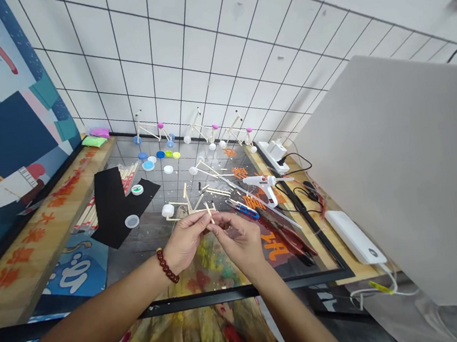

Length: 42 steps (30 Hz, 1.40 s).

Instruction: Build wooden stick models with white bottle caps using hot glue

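Note:
My left hand [186, 239], with a beaded bracelet on its wrist, pinches a short, pale wooden stick [208, 211]. The fingers of my right hand [241, 241] are closed on the same stick, close against the left fingertips. Just beyond them a small bicycle-like stick frame [187, 197], with a white bottle cap [168, 210] as a wheel, is partly hidden by my hands. Right of my fingers lie blue-handled snips [245, 208]. Several cut sticks [218, 191] are scattered behind the hands.
A white glue gun [264, 184] and red-handled pliers [294, 238] lie to the right. Black sheets [112, 206] and bundled sticks [88, 214] are on the left. Several stick bicycles [199, 127] stand by the tiled wall, near loose caps [148, 165]. A power strip [274, 156] sits right.

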Available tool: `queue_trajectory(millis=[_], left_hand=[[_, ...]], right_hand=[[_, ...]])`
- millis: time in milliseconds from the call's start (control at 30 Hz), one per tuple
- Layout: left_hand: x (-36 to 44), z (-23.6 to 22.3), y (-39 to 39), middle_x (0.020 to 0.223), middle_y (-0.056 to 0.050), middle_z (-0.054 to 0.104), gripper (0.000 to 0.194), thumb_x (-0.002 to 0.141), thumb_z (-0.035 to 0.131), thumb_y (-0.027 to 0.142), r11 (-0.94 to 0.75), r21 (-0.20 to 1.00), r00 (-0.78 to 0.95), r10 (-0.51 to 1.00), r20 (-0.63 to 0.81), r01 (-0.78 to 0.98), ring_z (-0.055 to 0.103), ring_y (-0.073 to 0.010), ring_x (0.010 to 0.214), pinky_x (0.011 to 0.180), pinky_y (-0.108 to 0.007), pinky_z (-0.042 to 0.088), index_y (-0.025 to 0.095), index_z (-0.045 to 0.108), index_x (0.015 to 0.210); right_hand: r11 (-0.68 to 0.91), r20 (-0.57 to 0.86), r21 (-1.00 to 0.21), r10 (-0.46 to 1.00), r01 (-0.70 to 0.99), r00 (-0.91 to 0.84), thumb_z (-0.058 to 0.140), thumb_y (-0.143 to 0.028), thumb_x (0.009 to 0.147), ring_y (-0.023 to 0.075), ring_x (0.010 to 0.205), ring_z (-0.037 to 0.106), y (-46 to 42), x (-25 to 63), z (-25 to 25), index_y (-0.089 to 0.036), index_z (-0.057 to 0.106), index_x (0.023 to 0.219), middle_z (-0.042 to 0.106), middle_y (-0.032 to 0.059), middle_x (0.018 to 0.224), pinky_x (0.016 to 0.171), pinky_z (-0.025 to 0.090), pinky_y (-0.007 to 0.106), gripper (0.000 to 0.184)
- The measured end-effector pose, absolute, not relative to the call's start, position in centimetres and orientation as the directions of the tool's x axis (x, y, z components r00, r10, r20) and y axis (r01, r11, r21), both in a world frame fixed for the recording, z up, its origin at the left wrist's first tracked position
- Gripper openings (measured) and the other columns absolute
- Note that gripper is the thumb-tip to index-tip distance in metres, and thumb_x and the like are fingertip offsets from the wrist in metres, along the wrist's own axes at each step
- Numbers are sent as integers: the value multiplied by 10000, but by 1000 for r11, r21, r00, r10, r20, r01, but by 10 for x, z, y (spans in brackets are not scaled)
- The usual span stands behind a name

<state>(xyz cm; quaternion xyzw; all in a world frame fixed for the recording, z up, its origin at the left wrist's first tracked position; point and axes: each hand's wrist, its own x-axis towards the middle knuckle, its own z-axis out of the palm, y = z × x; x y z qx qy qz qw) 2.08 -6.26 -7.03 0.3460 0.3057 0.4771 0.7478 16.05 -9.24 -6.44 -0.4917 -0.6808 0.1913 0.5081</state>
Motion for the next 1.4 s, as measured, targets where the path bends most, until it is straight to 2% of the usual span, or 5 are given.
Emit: queue_trajectory(millis=[167, 333, 533, 900, 1400], left_hand=[[6, -55, -61, 892, -77, 734, 212, 821, 729, 382, -203, 976, 110, 971, 211, -84, 651, -196, 864, 833, -327, 517, 177, 768, 858], [-23, -50, -34, 1073, -70, 686, 310, 775, 776, 276, -642, 695, -41, 725, 688, 323, 637, -220, 1012, 936, -377, 517, 230, 722, 1076], [-43, -64, 3, 1443, -144, 534, 819, 658, 880, 344, -514, 840, 137, 857, 496, 174, 507, -309, 1350, 1111, -461, 437, 243, 532, 1393], [-46, -66, 9, 1451, -136, 562, 895, 590, 901, 234, -151, 982, 287, 941, 177, -111, 534, -311, 1333, 1113, -487, 448, 243, 529, 1404], [-43, -71, 12, 1212, -119, 699, 340, 639, 866, 345, -354, 911, 128, 934, 333, 212, 623, -303, 1190, 1085, -486, 455, 200, 792, 938]], right_hand=[[471, 584, -686, 811, 555, 34, 668, -283, 880, 193, 748, 684, -67, 173, -36, -249, 740, 919, 757, 32, 835, 737, 555, 339, 89], [560, 650, -629, 759, 539, -30, 645, -236, 874, 178, 752, 662, -25, 176, -19, -231, 732, 847, 736, 23, 800, 730, 531, 320, 91], [610, 686, -587, 724, 533, -72, 587, -191, 897, 187, 773, 642, -13, 164, -45, -207, 705, 855, 708, 49, 831, 746, 509, 333, 126], [553, 700, -496, 710, 669, -68, 610, -234, 889, 223, 905, 615, -20, 153, -58, -243, 710, 890, 681, 42, 916, 881, 414, 404, 101], [538, 680, -489, 728, 686, -87, 614, -227, 876, 222, 938, 612, -21, 148, -58, -243, 704, 873, 674, 36, 949, 908, 367, 407, 91]])
